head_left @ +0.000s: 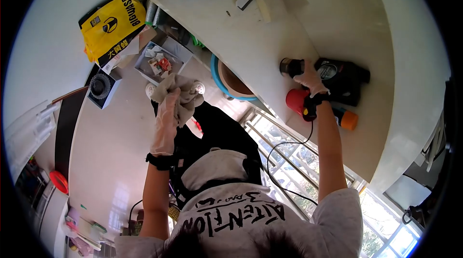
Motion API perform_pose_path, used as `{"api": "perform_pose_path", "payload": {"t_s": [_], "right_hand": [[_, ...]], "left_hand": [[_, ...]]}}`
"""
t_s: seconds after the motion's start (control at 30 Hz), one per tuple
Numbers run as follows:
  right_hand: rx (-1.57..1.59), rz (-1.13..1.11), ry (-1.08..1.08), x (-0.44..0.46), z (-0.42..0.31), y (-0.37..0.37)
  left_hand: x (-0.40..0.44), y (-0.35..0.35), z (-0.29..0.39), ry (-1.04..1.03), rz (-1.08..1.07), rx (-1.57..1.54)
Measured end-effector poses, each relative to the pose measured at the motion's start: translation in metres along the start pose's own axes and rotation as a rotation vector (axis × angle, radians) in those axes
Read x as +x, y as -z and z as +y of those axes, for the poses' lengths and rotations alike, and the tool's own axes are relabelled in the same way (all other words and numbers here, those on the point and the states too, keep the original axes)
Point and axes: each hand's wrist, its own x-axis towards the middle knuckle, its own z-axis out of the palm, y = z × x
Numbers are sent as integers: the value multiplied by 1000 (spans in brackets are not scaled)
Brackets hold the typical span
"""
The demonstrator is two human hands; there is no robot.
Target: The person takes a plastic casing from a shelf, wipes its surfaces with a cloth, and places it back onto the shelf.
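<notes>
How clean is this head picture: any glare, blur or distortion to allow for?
Head view: strong fisheye, black corners, curved edges; window blown out; glare streaks on the pale surface at left; jar by the right hand dark, its label unreadable.

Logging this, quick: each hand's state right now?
Left hand: closed, holding a grey cloth.
Right hand: fingers at a dark container; whether gripping can't be told.

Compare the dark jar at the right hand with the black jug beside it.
The dark jar is small and round-sided; the black jug is much bulkier and angular.
The right hand has its fingers on the dark jar, while the black jug is not gripped.
The black jug shows a round emblem; none is visible on the dark jar.
Both are dark containers.
</notes>
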Motion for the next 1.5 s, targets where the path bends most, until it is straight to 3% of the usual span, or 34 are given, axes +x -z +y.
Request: {"api": "perform_pose_path", "payload": {"t_s": [0.07,0.1,0.13,0.2,0.5,0.57,0.6,0.67,0.73,0.8,0.87,0.9,0.93,1.0,1.13,1.2,1.23,1.27,1.33,1.5], "right_hand": [[-86,68,80,38,27,9],[-164,4,-56,52,24,24],[-180,-7,-39,62,26,33],[-199,-102,-264,87,33,52],[-127,8,-300,109,94,48],[-110,-47,-334,112,115,41],[-82,-77,-360,111,117,40],[7,-61,-439,106,118,36],[-58,-118,-471,106,116,35],[-14,52,-289,103,127,26],[-58,47,-264,107,130,28],[-54,-10,-347,104,116,34],[-49,-66,-434,101,107,37],[-57,-65,-417,104,115,35],[10,-50,-357,108,109,35],[47,-201,-452,104,91,43],[-73,-195,-384,107,91,37],[22,-236,-353,104,94,34],[211,-367,-341,68,26,59],[83,-337,-316,40,19,29]], "left_hand": [[-9,-3,5,-26,19,-2],[-8,2,2,19,56,2],[-11,-1,3,33,99,7],[-19,3,8,7,25,58],[-41,5,9,15,194,59],[-45,6,7,-95,152,347],[-43,7,5,-98,163,345],[-35,9,-2,108,314,112],[-35,5,3,79,239,151],[-36,-2,9,51,164,182],[-37,-10,13,73,200,246],[-41,-11,9,-133,118,335],[-40,-12,9,-128,121,334],[-35,-13,13,150,255,253],[-33,-6,3,194,315,293],[-34,-9,3,138,253,237],[-35,-11,3,79,196,177],[-33,-13,2,90,183,189],[-25,-18,1,135,163,-19],[-22,-32,16,29,17,-87]]}}
